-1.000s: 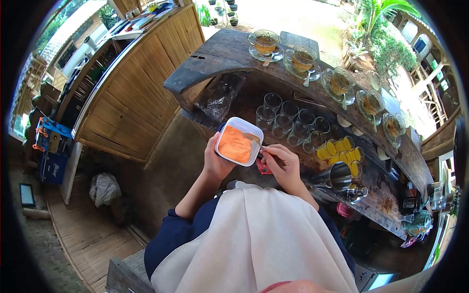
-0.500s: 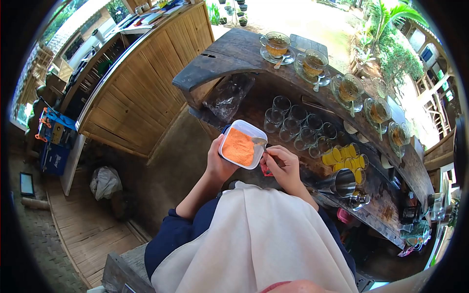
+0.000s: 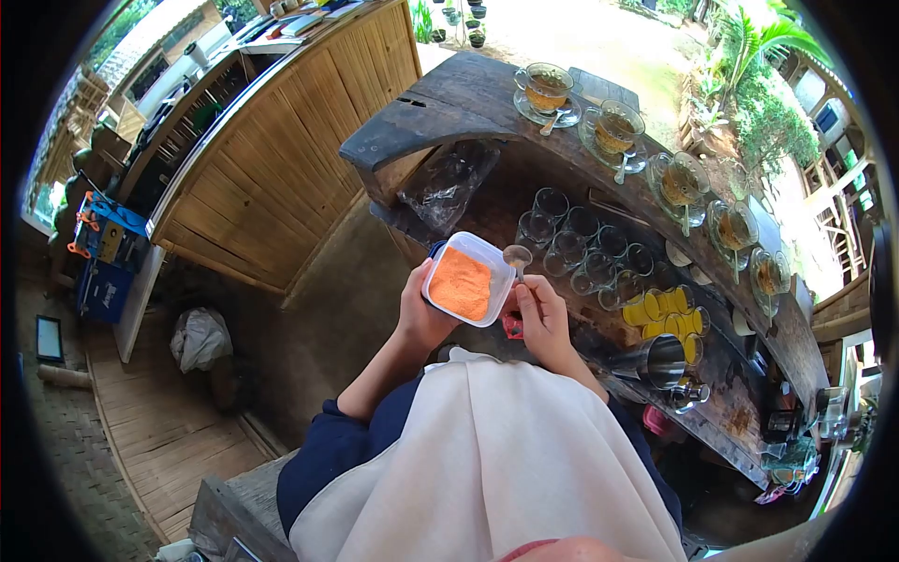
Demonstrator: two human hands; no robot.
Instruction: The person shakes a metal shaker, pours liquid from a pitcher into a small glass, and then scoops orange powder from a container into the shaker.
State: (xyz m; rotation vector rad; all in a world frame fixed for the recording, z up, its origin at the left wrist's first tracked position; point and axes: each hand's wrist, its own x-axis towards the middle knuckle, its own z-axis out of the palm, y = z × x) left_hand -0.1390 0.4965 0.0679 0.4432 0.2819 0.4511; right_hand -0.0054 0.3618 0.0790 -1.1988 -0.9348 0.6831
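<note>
My left hand (image 3: 426,307) is closed around the side of a white plastic tub (image 3: 498,267), tilted so its inside shows. Orange powder (image 3: 460,284) fills much of it. A dark blue edge, perhaps a lid, peeks out behind the tub's upper left corner. My right hand (image 3: 541,317) grips a metal spoon (image 3: 517,257) by its handle, the bowl up just outside the tub's right rim. Whether powder sits in the spoon is too small to tell. A small red item (image 3: 512,326) shows beneath my right hand; I cannot make out what it is.
On the lower shelf stand several empty glasses (image 3: 581,239), several glasses with yellow contents (image 3: 667,309) and a metal shaker cup (image 3: 655,361). Glass cups of tea on saucers (image 3: 613,131) line the curved wooden counter (image 3: 440,94). A clear plastic bag (image 3: 449,187) lies on the left.
The spoon has come out of the tub and moved up and right, past its rim. My right hand has turned with it, while my left hand keeps the tub nearly in place.
</note>
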